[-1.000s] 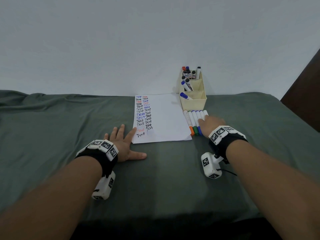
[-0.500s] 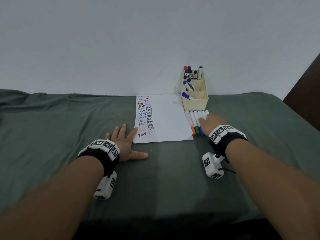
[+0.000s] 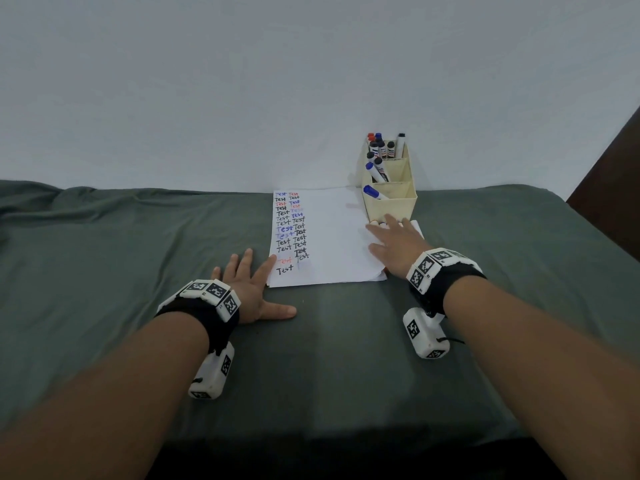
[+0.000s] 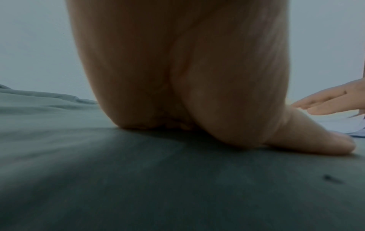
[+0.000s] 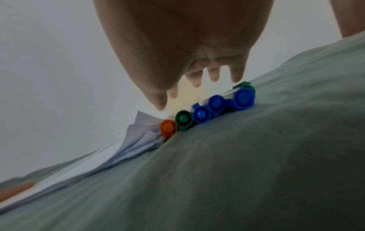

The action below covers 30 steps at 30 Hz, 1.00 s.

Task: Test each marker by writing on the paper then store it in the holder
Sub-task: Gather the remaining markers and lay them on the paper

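The right hand (image 3: 398, 245) has slid forward since a moment ago, fingers spread and holding nothing above the row of markers (image 5: 209, 107) lying between the paper (image 3: 332, 237) and the holder (image 3: 391, 206). The left hand (image 3: 246, 289) stays flat and relaxed on the green sheet (image 3: 104, 271), index fingertip touching the paper's near corner.

A grey-green sheet (image 3: 138, 244) carries white paper (image 3: 332, 237) lettered in black, blue and red, a cream holder (image 3: 391, 209) at one o'clock, and markers (image 5: 205, 112) capped orange, green and blue.
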Each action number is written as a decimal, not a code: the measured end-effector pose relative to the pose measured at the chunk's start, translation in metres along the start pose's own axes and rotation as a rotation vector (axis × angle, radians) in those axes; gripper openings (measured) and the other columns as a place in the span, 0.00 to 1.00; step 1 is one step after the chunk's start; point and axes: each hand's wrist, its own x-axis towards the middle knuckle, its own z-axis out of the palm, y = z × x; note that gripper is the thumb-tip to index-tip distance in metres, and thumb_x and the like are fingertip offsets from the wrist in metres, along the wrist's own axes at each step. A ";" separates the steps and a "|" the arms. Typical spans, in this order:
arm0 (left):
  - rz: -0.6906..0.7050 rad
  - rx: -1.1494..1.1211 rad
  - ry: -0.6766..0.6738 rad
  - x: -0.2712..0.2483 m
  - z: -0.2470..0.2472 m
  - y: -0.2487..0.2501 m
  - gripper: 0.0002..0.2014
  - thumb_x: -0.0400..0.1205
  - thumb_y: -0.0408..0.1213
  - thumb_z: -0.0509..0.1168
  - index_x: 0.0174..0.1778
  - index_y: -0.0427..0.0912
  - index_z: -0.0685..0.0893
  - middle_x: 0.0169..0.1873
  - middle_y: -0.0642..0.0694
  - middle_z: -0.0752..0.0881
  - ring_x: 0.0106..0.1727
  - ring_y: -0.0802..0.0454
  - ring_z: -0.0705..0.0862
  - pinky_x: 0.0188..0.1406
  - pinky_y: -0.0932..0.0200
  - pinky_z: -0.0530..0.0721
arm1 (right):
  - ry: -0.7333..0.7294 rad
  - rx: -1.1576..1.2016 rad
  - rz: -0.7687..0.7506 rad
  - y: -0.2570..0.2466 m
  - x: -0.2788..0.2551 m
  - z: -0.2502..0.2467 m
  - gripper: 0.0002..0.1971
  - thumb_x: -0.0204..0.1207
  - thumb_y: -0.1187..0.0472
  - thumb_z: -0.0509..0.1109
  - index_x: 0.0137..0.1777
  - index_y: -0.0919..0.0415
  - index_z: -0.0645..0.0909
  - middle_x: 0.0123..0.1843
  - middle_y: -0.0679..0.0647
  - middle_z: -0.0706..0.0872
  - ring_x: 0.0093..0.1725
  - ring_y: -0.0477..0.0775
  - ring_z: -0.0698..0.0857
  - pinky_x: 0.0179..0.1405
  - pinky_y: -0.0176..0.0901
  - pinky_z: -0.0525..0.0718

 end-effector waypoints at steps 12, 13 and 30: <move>-0.001 0.000 -0.005 0.001 0.001 0.000 0.63 0.58 0.87 0.56 0.82 0.68 0.30 0.84 0.47 0.29 0.85 0.43 0.31 0.83 0.36 0.38 | 0.327 0.151 0.052 0.000 0.009 -0.040 0.19 0.85 0.51 0.61 0.75 0.46 0.78 0.67 0.52 0.87 0.63 0.58 0.84 0.58 0.50 0.85; -0.001 0.000 -0.003 0.001 0.001 0.000 0.63 0.58 0.87 0.56 0.82 0.68 0.30 0.84 0.47 0.29 0.85 0.43 0.31 0.83 0.36 0.38 | 0.351 0.162 0.047 0.000 0.014 -0.047 0.20 0.85 0.52 0.62 0.76 0.46 0.76 0.67 0.53 0.86 0.62 0.59 0.85 0.56 0.49 0.85; 0.007 -0.003 0.004 0.002 0.002 -0.002 0.63 0.57 0.87 0.56 0.81 0.68 0.30 0.84 0.47 0.28 0.84 0.42 0.30 0.82 0.37 0.36 | 0.486 0.411 0.152 -0.017 0.073 -0.078 0.13 0.85 0.52 0.61 0.61 0.58 0.81 0.48 0.59 0.88 0.46 0.62 0.86 0.47 0.48 0.84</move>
